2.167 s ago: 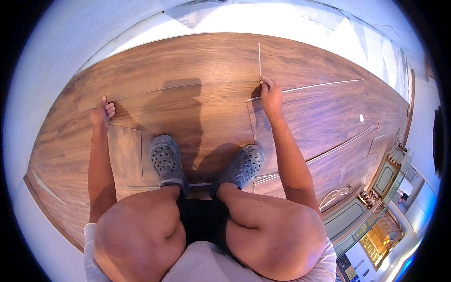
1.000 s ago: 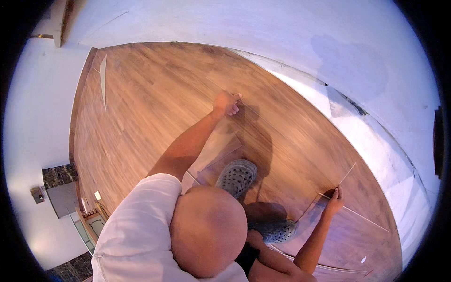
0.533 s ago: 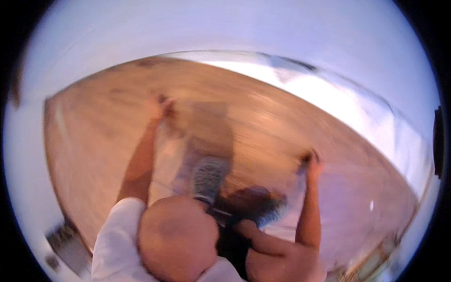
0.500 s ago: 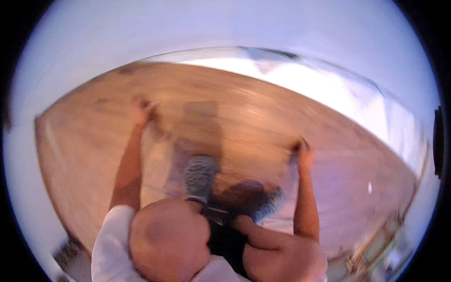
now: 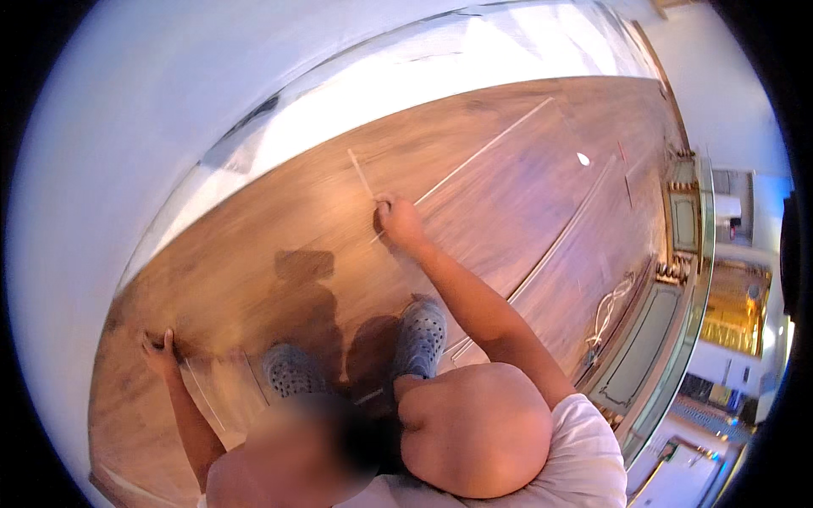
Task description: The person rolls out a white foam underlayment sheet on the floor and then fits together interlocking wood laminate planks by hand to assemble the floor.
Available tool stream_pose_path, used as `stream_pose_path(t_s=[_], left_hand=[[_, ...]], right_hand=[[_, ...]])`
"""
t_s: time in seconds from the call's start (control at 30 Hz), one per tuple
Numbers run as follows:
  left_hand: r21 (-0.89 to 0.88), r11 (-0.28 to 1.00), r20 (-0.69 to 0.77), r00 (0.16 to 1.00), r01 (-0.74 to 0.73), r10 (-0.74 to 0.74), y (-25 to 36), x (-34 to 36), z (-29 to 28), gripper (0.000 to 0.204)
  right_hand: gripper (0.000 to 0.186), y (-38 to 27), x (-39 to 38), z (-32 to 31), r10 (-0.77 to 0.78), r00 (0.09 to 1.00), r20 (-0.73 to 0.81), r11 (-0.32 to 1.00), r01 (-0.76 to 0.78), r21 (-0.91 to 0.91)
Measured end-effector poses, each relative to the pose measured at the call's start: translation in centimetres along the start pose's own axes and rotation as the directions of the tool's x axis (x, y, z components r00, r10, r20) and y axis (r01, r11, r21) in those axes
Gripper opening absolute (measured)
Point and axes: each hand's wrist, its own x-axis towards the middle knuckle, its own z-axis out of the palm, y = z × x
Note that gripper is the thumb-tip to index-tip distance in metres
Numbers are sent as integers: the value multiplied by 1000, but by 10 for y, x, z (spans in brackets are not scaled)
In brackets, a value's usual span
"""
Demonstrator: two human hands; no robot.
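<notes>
Wood-look floorboards [image 5: 500,212] lie under and around both hands. My left hand [image 5: 159,356] is low over the boards at the far left, thumb and forefinger spread apart, with nothing visible between them. Further ahead and to the right, my right hand [image 5: 401,222] is curled at the boards beside a short pale strip [image 5: 361,173]. Whatever its fingers close on, if anything, is hidden under them. Between the hands are my two grey clogs with holes, the left clog [image 5: 292,370] and the right clog [image 5: 421,337].
A white wall [image 5: 169,93] curves along the left, with a bright pale sheet [image 5: 423,68] beside the floor. At right stand a glass-topped counter with panelled sides [image 5: 641,347] and a coiled pale cord [image 5: 608,309]. A small white piece [image 5: 583,159] lies on the boards.
My view has swung right, bringing the counter and cord into sight. My left hand now appears lower at the left, and my right hand further forward.
</notes>
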Motion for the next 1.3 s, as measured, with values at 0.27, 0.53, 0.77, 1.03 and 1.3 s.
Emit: stream_pose_path(t_s=[0.27,0.53,0.77,1.03,1.3], left_hand=[[-478,878,50,999,7,20,151,-37,18,51],[-764,568,560,122,-307,819,435,-101,-26,42],[-697,463,444,177,-548,879,509,-128,30,53],[-523,762,723,276,-381,634,575,-150,51,47],[-518,853,851,62,-56,521,580,-121,43,29]], right_hand=[[21,46,-77,-59,268,907,-326,946,-183,269],[17,136,-203,-73,757,579,-301,653,-661,370],[10,83,-189,-91,834,534,135,105,-394,913],[14,78,-179,-72,861,488,145,-23,-248,968],[23,92,-185,-84,800,530,281,-140,-290,947]])
